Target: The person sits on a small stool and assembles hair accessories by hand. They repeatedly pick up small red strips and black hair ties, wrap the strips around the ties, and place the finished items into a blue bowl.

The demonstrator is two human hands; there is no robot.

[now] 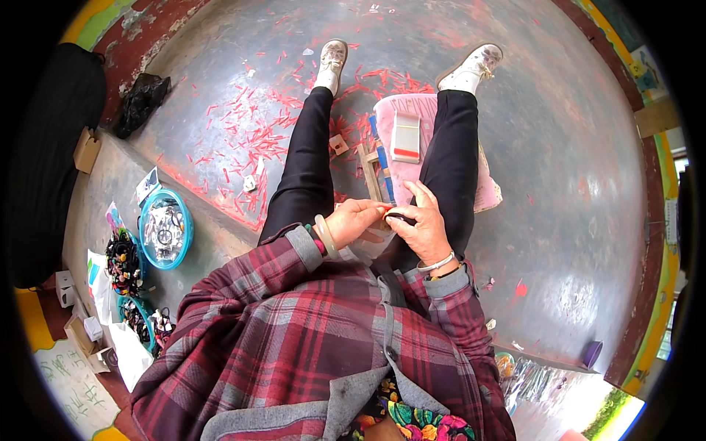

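My two hands meet above my lap, fingertips almost touching. My right hand is closed, with a small dark band-like thing pinched between thumb and fingers; its exact kind is unclear. My left hand is closed too, its fingertips pressed together at a tiny red piece, which the fingers partly cover. Just beyond them a pink board lies by my right leg. On it rests a flat white-and-clear box with a red strip at its near end.
Red scraps litter the grey floor around my left leg. A wooden frame stands beside the pink board. At left are a blue basket of packaged bits, dark hair ties and a black bag. A purple cup-like thing sits lower right.
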